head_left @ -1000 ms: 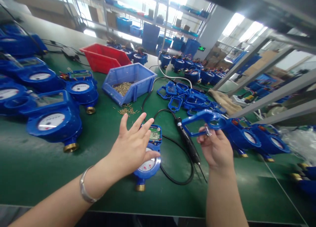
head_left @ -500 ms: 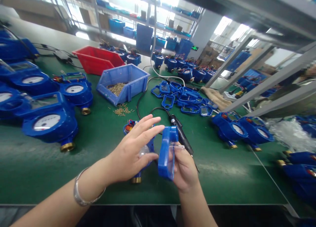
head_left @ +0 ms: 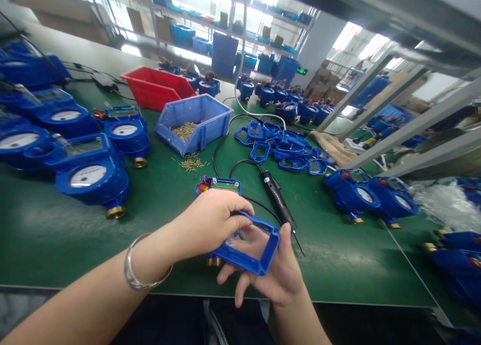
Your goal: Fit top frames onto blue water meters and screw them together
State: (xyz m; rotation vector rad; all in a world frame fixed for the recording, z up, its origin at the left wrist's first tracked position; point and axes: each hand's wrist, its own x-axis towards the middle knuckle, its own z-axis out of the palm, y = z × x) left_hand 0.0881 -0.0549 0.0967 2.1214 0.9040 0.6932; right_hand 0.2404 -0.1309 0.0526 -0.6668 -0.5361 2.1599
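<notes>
Before me a blue plastic meter cover (head_left: 268, 255), an open frame, is tilted between both hands. My left hand (head_left: 214, 217) pinches its upper left part, fingers closed over the rim. Below it, my right hand (head_left: 272, 280) cradles the cover, with the thumb by the right edge and the other fingers spread underneath. Something clear shows near the cover's left side, partly hidden by fingers. Behind my left hand, a blue water meter (head_left: 225, 185) lies on the table, with its circuit board and wires exposed and most of its body hidden. A black electric screwdriver (head_left: 278, 200) lies to the right.
A blue bin (head_left: 199, 127) holds brass screws; loose screws (head_left: 192, 162) lie before it. Behind stands a red bin (head_left: 158, 89). Several water meters (head_left: 88, 177) crowd the left; others (head_left: 353, 195) are at right. Blue covers (head_left: 289, 147) are piled near a metal frame (head_left: 406, 119).
My left hand, open half a second ago, has closed on the cover. The cover has turned from edge-on to show its opening. The right hand's fingers have spread beneath it.
</notes>
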